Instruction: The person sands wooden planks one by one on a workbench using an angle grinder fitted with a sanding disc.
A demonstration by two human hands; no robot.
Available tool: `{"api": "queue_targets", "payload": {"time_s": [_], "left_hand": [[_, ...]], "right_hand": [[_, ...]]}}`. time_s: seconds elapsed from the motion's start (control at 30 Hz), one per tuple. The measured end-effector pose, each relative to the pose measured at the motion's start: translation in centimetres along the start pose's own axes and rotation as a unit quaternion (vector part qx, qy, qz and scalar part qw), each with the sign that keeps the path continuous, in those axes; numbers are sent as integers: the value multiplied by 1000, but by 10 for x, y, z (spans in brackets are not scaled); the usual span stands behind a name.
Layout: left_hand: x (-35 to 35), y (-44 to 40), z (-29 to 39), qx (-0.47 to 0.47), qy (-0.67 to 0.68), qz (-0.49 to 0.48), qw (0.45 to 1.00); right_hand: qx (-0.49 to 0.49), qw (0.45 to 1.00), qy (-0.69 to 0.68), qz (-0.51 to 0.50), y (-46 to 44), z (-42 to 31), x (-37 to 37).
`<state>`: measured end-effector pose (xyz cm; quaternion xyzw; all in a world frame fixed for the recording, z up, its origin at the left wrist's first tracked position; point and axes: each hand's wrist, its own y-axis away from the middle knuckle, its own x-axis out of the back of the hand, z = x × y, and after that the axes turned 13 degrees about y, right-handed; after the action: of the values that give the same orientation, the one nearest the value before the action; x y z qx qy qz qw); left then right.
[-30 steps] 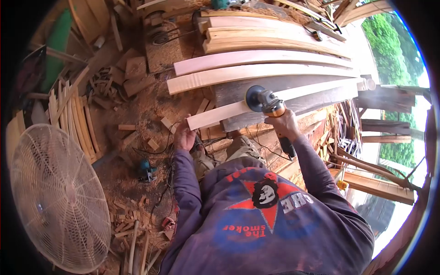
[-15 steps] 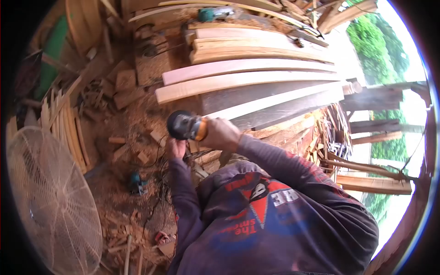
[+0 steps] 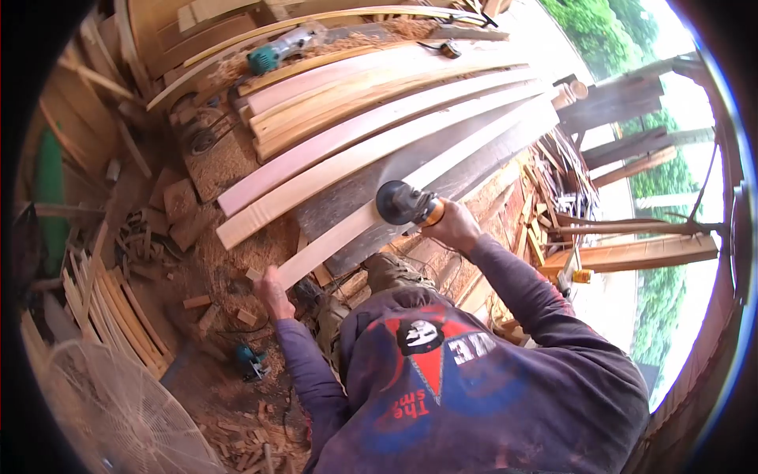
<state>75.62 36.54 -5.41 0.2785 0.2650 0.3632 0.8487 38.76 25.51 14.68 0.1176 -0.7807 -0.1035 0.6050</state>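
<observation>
My right hand (image 3: 455, 227) is closed round an angle grinder (image 3: 407, 204) with an orange-yellow collar. Its round dark disc lies against the face of a long pale wooden strip (image 3: 330, 242). At the strip's near left end, my left hand (image 3: 274, 293) grips the wood, with the fingers partly hidden. The strip runs away to the upper right over a grey board (image 3: 347, 197). Two curved planks, one pale (image 3: 316, 186) and one pinkish (image 3: 292, 163), lie beside it on the far side.
Stacked planks (image 3: 316, 107), a teal power tool (image 3: 264, 59) and a tape measure (image 3: 450, 49) lie farther back. A fan (image 3: 126, 411) stands at lower left. Another teal tool (image 3: 251, 362) and wood scraps (image 3: 257, 434) are on the floor.
The grinder was over the strip's middle, then near its left end by my left hand, and is now back at mid-strip. The whole view has tilted.
</observation>
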Motion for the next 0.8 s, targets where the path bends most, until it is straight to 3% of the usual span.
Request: {"api": "queue_targets", "payload": {"time_s": [0.03, 0.13, 0.2, 0.27, 0.33, 0.4, 0.47, 0.8], "left_hand": [[-5, -4, -7, -8, 10, 51, 999], [-9, -9, -10, -48, -34, 86, 995], [-7, -10, -12, -56, -84, 64, 993], [-21, 4, -1, -130, -229, 184, 947], [-13, -1, -1, -143, -287, 164, 933], [-27, 11, 6, -134, -321, 214, 913], [3, -14, -17, -210, -311, 175, 910], [-14, 5, -3, -319, -382, 139, 856]], "right_hand": [[-3, 1000, -16, 17, -5, 13, 6], [-57, 996, -59, 32, -20, 46, 25], [-76, 996, -37, 32, -34, 76, 29], [-92, 993, -59, 34, -46, 101, 37], [-121, 990, -66, 27, -56, 119, 49], [-123, 990, -64, 36, -68, 147, 54], [-150, 985, -81, 30, -77, 162, 71], [-218, 954, -166, 125, -146, 300, 86]]}}
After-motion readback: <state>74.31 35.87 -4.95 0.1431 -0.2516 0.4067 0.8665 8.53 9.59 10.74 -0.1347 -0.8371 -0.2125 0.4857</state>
